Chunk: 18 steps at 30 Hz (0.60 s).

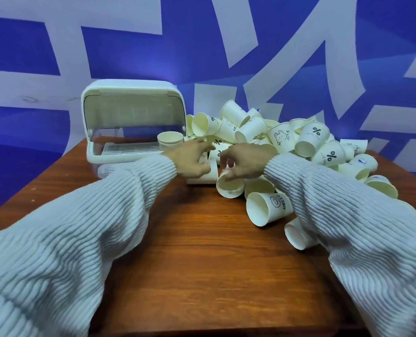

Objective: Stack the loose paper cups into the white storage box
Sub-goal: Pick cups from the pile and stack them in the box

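Observation:
A big pile of loose white paper cups [284, 142], printed with small drawings and "%" marks, lies on the right half of the wooden table. The white storage box [97, 152] stands at the back left, its lid swung up, with a short stack of cups [170, 139] at the right end of its tray. My left hand [190, 159] reaches to the pile's near edge and grips a cup lying on its side [210, 176], thumb across its wall. My right hand [247, 161] hovers with fingers loosely curled over another cup [230, 188] whose mouth faces me, its thumb at the rim.
The brown wooden table [202, 251] has bare surface in front of me. Several cups [265, 207] have rolled toward the near right, under my right sleeve. A blue and white printed wall stands behind the table.

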Available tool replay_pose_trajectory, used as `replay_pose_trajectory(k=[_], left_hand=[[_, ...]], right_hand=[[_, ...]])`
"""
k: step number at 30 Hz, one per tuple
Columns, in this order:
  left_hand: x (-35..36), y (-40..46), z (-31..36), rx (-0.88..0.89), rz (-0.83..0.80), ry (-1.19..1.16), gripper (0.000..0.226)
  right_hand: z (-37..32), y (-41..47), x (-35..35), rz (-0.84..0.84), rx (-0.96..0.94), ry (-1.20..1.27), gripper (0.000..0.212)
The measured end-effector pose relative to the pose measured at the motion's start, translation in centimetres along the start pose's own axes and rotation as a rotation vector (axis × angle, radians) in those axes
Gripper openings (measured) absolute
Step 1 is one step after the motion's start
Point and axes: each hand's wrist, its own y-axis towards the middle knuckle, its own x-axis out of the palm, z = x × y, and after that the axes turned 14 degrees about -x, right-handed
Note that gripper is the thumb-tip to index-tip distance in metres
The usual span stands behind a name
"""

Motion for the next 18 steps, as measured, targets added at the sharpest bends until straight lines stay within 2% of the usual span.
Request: replay_pose_trajectory(k=[3, 5, 8, 11, 14, 16, 18], left_hand=[[1.7, 0.1, 0.1, -0.045, -0.060, 0.105, 0.093], [2.8, 0.0, -0.1, -0.057, 0.044, 0.169, 0.091], [3.3, -0.1, -1.0, -0.049, 0.165, 0.123, 0.084], [2.2, -0.8, -1.7, -0.112, 0.225, -0.094, 0.089], [0.3, -1.5, -2.6, -0.272, 0.416, -0.500, 0.090], [-1.0, -1.6, -3.9, -0.397, 0.551, -0.719, 0.095], [-2.2, -1.8, -5.3, -0.481, 0.648, -0.791, 0.095]], right_hand=[[0.2, -0.1, 0.6, 0.059, -0.007, -0.115, 0.022], [0.5, -0.2, 0.6, 0.129, -0.010, -0.118, 0.019], [1.1, -0.2, 0.0, 0.289, 0.030, -0.074, 0.017], [1.3, 0.2, -1.3, 0.591, 0.115, 0.038, 0.016], [1.0, 1.7, -2.4, 0.855, 0.214, 0.189, 0.023], [0.4, 3.5, -2.7, 0.903, 0.232, 0.278, 0.027], [-0.5, 5.7, -3.1, 0.883, 0.249, 0.347, 0.027]])
